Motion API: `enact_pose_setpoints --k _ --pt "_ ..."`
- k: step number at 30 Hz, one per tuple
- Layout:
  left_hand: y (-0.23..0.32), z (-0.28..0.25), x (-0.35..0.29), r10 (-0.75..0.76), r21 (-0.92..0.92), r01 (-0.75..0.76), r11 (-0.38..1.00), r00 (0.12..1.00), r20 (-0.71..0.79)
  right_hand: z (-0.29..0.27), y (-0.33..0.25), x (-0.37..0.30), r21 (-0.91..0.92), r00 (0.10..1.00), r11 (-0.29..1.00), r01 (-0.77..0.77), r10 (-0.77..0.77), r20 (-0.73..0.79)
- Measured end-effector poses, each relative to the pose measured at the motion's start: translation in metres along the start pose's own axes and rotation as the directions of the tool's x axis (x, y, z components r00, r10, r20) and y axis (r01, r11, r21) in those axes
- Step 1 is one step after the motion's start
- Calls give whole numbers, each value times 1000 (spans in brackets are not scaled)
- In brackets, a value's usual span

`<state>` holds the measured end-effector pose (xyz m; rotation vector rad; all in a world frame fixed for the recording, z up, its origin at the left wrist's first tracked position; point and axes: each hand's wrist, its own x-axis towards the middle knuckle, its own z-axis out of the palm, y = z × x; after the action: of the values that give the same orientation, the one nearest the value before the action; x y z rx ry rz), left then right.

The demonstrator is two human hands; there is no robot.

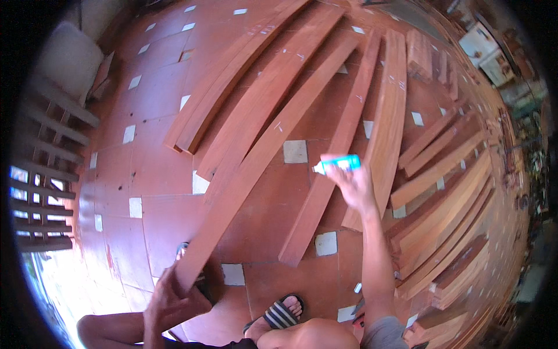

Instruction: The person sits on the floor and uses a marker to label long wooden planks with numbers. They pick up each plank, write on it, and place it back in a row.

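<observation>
My left hand [164, 298] is closed round the near end of a long reddish-brown wooden plank [250, 168]. From there the plank slants away to the upper right, its far part lying by other planks. In my right hand [356, 189] is a small teal squeeze bottle [347, 163] with a narrow white tip pointing left. Hand and bottle are above a narrower plank [314, 214], to the right of the held one. Small white marks show on several planks.
More planks lie at upper left [232, 81], and stacked timber [447, 227] fills the right side. A sandalled foot [282, 314] rests on the tiled floor [168, 215] near me. A dark slatted rack [43, 192] stands at far left.
</observation>
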<state>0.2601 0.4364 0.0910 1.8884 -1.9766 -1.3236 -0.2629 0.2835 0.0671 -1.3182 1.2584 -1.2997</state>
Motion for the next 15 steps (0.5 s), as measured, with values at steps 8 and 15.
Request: enact_pose_setpoints --k 8,15 --pt "82 -26 -14 -398 58 409 910 906 -145 58 48 167 -238 933 947 215 -128 336" --pt "96 -29 8 -426 37 435 900 893 -143 68 56 188 -405 908 887 223 -37 418"
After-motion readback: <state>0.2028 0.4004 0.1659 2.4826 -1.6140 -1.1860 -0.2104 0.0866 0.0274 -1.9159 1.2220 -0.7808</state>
